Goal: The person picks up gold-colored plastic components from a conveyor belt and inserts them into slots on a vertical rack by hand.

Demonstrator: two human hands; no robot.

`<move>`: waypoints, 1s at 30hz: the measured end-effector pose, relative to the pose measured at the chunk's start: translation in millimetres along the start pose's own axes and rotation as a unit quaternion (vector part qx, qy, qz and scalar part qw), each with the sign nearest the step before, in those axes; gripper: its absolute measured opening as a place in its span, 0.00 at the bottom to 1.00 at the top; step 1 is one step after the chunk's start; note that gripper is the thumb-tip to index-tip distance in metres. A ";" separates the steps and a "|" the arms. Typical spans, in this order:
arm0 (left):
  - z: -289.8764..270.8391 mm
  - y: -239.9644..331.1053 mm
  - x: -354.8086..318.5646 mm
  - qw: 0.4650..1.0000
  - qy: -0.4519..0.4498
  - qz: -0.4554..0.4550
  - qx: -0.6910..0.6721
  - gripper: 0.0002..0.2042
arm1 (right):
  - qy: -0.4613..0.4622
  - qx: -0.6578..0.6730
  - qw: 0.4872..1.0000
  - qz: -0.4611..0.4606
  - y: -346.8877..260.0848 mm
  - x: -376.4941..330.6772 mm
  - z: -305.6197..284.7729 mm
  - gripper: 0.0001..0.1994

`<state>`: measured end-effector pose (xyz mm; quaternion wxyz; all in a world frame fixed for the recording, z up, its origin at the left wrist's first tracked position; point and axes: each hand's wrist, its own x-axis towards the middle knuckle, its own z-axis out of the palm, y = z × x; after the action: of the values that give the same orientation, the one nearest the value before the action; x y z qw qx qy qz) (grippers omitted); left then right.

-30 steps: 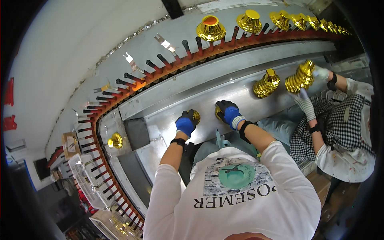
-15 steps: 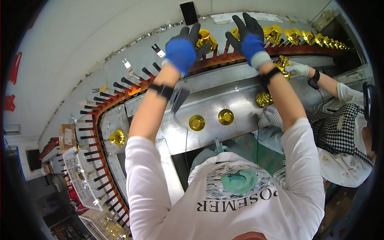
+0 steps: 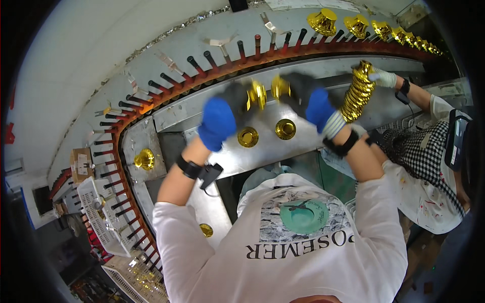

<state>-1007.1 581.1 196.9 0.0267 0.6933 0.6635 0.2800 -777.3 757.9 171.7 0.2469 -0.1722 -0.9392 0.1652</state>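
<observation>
Over a steel bench (image 3: pixel 268 152), a worker in a white long-sleeved shirt stretches both arms forward, elbows bent and wrists strapped in black. The left hand (image 3: pixel 228 112) and the right hand (image 3: pixel 308 98), in blue-and-black gloves, hang above the bench's far side, turned toward each other with a narrow gap between. The left grasps one gold cup (image 3: pixel 257 94) and the right grasps a second gold cup (image 3: pixel 279 87); motion blurs both, and the exact placing of the fingers cannot be told.

On the bench, just below the gloves, sit a flanged cup (image 3: pixel 248 137) and a matching cup (image 3: pixel 285 129), side by side and apart, both in shiny gold. At the bench's right end, a co-worker's hand (image 3: pixel 385 78) in a pale striped glove steadies a tilted gold stack (image 3: pixel 356 97); a black-and-white checked apron (image 3: pixel 417 151) shows near that end.

Beyond the bench and round its left end curves an orange-brown track (image 3: pixel 120 171) set with red-and-black pegs (image 3: pixel 197 66), more gold pieces (image 3: pixel 322 22) lining it past the bench's far right. Left of the bench, a lone gold piece (image 3: pixel 145 159) rests on a metal plate inside the curve. Farther left stand a cardboard box (image 3: pixel 82 165) and a white basket (image 3: pixel 103 219), while a pale wall (image 3: pixel 76 65) rises behind the track.
</observation>
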 end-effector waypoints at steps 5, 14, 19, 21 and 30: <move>151.3 -23.4 -112.2 0.966 -0.209 -0.147 0.027 0.27 | -0.205 0.033 0.966 0.153 39.0 -141.3 95.6 0.29; 245.8 0.2 -81.4 0.920 -0.278 -0.275 0.032 0.42 | -0.278 -0.115 0.933 0.197 92.2 -165.1 136.2 0.33; 233.9 21.9 -53.4 0.948 -0.235 -0.205 -0.066 0.43 | -0.242 -0.129 0.932 0.238 140.3 -175.2 83.4 0.31; 183.1 33.7 1.2 0.924 -0.324 -0.199 -0.043 0.43 | -0.112 -0.114 0.976 0.148 150.6 -169.5 37.7 0.34; 12.3 44.9 262.9 0.996 0.023 0.004 0.090 0.37 | 0.209 -0.181 0.958 0.079 157.4 107.6 -126.1 0.31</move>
<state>-971.1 825.7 297.6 -0.0524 0.6885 0.6841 0.2350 -761.7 969.4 257.1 0.3887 -0.3186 -0.8641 -0.0280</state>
